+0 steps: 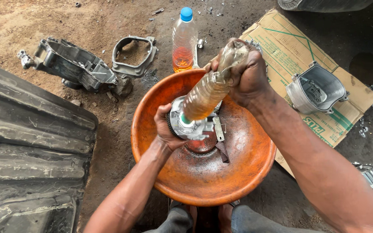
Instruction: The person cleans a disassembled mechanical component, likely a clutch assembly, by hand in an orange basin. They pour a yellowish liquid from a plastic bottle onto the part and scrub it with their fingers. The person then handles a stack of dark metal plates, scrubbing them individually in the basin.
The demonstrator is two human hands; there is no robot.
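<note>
Bottle [208, 88] is clenched in right hand [247, 73], tilted neck-down onto metal part [193, 125], clasped by left hand [165, 127] over orange basin [238, 172].

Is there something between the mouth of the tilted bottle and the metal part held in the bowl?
Nothing visible. The right hand tips the bottle straight onto the metal part, which the left hand holds over the bowl.

Head cam — looks down, close.
</note>
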